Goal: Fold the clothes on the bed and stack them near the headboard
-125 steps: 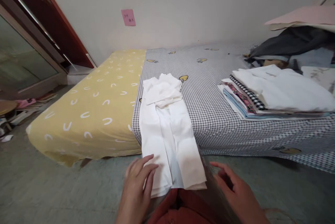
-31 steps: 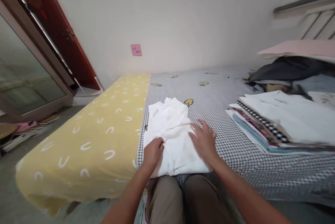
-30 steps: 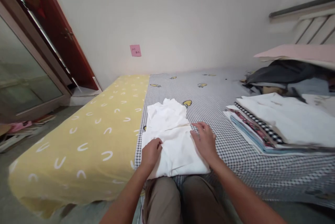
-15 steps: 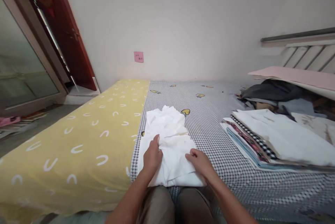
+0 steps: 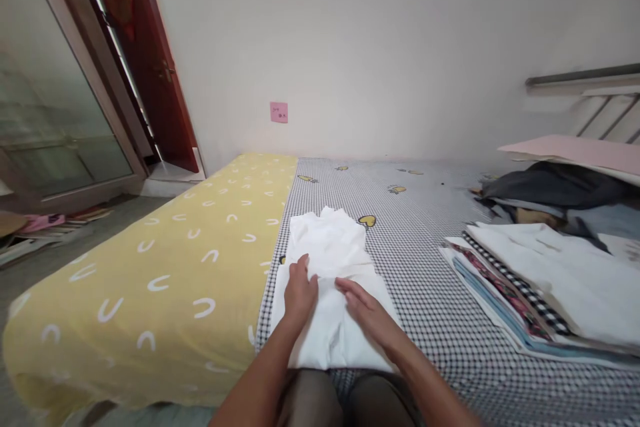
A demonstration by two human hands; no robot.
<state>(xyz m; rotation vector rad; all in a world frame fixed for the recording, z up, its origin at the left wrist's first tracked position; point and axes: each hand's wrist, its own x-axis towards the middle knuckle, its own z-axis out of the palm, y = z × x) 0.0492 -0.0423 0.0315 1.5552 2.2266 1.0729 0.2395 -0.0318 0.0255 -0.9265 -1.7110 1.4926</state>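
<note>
A white garment [image 5: 333,234], folded into a narrow shape, lies on the bed in front of my knees. Its lower part is doubled over, with a fold line crossing near my fingertips. My left hand [image 5: 301,292] rests on the left side of this lower part, thumb and fingers apart. On the right side, my right hand [image 5: 366,310] lies fairly flat on the cloth, fingers stretched toward the middle. Neither hand grips the cloth. A few creases run down between the hands.
To the right sits a stack of folded clothes [image 5: 540,267], white on top. Behind it are a dark cloth heap [image 5: 545,180] and a pink board [image 5: 575,150]. A yellow sheet [image 5: 175,267] covers the left side; a checkered sheet [image 5: 425,280] lies under the garment.
My right hand has moved from the garment's right edge inward and flattened on the cloth. The left hand stays on the left side. The view has shifted slightly left.
</note>
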